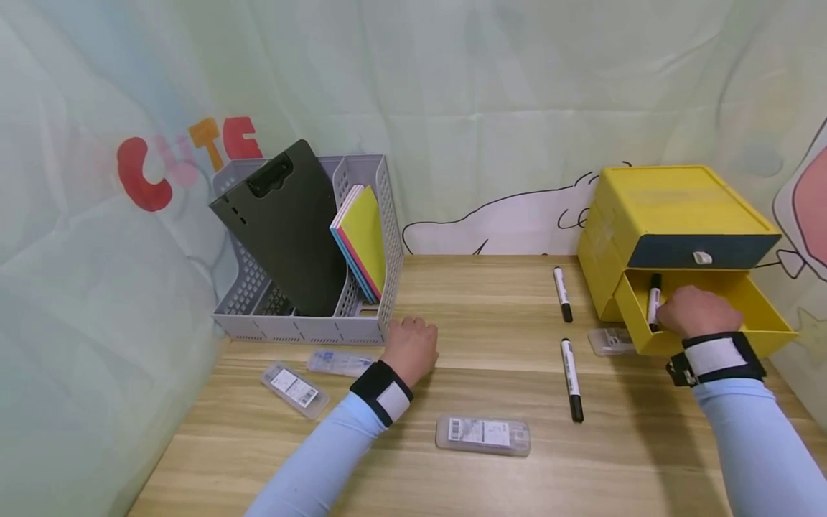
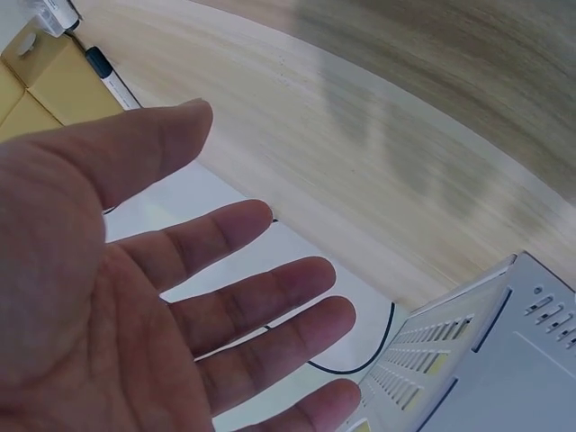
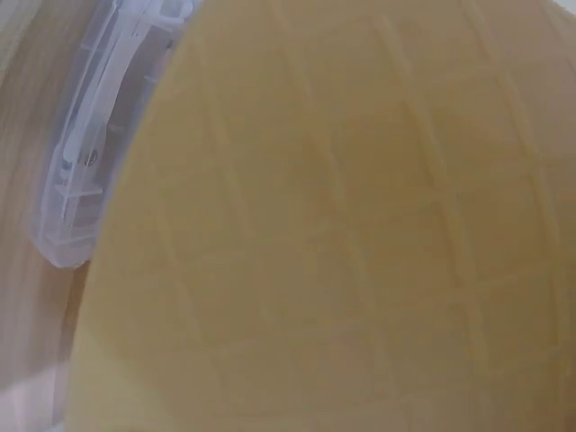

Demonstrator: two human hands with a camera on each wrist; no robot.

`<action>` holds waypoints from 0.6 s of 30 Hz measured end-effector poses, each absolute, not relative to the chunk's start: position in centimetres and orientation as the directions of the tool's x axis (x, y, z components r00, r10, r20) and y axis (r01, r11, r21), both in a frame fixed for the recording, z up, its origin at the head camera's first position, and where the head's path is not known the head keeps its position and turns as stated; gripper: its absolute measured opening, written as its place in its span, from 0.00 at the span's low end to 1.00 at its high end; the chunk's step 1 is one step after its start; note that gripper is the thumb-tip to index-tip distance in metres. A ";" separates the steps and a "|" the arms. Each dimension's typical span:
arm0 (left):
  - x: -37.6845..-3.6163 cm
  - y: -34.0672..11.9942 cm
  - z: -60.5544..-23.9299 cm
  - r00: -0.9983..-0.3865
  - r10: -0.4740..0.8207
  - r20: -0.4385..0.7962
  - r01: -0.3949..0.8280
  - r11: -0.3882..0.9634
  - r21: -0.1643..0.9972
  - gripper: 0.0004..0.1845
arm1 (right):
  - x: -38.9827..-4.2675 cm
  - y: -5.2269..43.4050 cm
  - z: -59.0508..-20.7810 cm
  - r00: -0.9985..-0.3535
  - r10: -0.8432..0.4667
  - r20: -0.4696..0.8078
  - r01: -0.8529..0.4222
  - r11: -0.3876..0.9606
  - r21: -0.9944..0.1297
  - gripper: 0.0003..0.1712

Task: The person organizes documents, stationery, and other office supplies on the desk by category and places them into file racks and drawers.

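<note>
The person's right hand [image 1: 698, 310] is reaching into the open bottom drawer [image 1: 762, 305] of a yellow box [image 1: 672, 208], at about 3 o'clock on the table. Its fingers are curling around a white marker with a black cap [image 1: 654, 300], which is standing tilted inside the drawer. The right wrist view is showing only the yellow drawer wall [image 3: 360, 234] up close, with a clear case [image 3: 90, 171] just beside it.

The left hand [image 1: 410, 348] is resting near the middle of the wooden table [image 1: 491, 345], and its fingers [image 2: 234, 297] are lying straight and a little apart, holding nothing. At 11 o'clock a gray file rack [image 1: 310, 316] is holding a black clipboard [image 1: 284, 222] and colored folders [image 1: 363, 240]. Two more markers [image 1: 563, 293] [image 1: 571, 379] are lying on the table between the hands. Clear cases with labels [image 1: 483, 434] [image 1: 294, 389] are lying at 6 and 8 o'clock. A pale green cloth with cartoon drawings [image 1: 452, 108] is hanging behind the table like a wall.
</note>
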State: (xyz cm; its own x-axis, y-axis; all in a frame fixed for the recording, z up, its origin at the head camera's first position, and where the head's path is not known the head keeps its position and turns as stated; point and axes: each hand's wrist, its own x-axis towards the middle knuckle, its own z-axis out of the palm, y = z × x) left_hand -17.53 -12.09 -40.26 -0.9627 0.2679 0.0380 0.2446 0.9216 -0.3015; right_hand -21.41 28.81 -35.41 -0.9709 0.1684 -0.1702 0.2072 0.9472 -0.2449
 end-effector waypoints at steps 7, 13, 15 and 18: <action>-17.4 -12.0 -40.3 -0.963 0.268 0.031 0.247 0.922 -0.298 0.19 | -21.7 29.3 -35.7 -0.990 -0.046 -0.134 -0.008 0.963 -0.269 0.19; -17.6 -12.0 -40.5 -0.964 0.267 0.017 0.250 0.922 -0.297 0.19 | -21.6 29.3 -35.8 -0.993 -0.034 -0.110 -0.003 0.962 -0.273 0.22; -17.7 -12.0 -40.5 -0.964 0.264 0.014 0.249 0.923 -0.293 0.19 | -21.5 29.1 -35.8 -0.997 -0.009 -0.077 0.013 0.959 -0.283 0.19; -17.7 -12.0 -40.5 -0.965 0.261 0.013 0.247 0.925 -0.288 0.19 | -21.1 28.8 -35.8 -0.999 0.030 -0.029 0.037 0.957 -0.289 0.15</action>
State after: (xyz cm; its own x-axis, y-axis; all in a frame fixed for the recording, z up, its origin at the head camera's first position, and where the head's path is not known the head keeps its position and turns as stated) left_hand -17.67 -11.98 -40.50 -0.9652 0.2611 0.0127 0.2465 0.9253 -0.2880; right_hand -21.11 28.79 -35.76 -0.9991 0.0295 -0.0295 0.0368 0.9566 -0.2889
